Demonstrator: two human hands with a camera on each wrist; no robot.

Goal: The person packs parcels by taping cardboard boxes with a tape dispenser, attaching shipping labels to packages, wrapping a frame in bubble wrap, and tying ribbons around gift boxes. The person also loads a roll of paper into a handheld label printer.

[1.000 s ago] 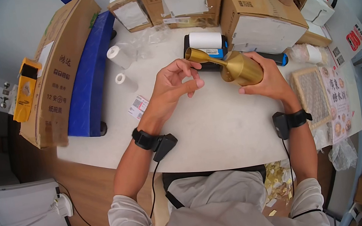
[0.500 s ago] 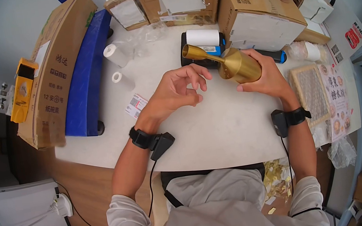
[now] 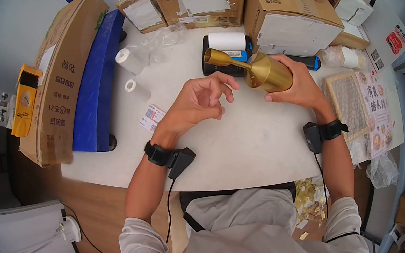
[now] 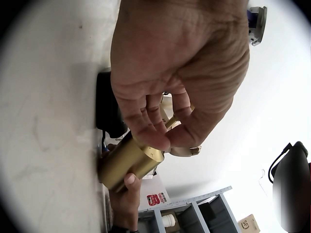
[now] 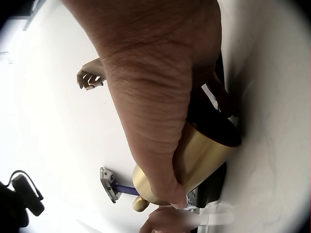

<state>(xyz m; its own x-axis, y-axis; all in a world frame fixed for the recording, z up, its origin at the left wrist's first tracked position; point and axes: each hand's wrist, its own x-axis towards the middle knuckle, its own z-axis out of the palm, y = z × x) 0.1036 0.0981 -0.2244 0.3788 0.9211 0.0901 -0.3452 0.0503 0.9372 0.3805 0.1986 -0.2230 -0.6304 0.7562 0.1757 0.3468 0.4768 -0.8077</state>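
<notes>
My right hand [image 3: 301, 83] grips a gold-coloured metal piece [image 3: 273, 75] around its wide cylinder, thumb on the near side. This piece narrows to a thin neck ending in a small flared cup [image 3: 218, 57], which points up and left. Its wide end shows as a dark hollow opening in the right wrist view. Left of the cylinder, my left hand [image 3: 201, 100] hangs in the air with loosely curled fingers and nothing visible in them. In the left wrist view, the left fingers overlap the cylinder [image 4: 129, 165] and hide most of the neck.
Behind the hands stands a black label printer [image 3: 211, 65] with a white roll. Two white paper rolls [image 3: 137, 90] and a printed label [image 3: 151, 117] lie to the left. Cardboard boxes [image 3: 298, 28] line the back, and a woven-framed panel [image 3: 348, 104] lies at the right.
The left hand has moved from beside the small flared cup down to the lower left, away from it. The right hand still holds the gold piece in nearly the same place.
</notes>
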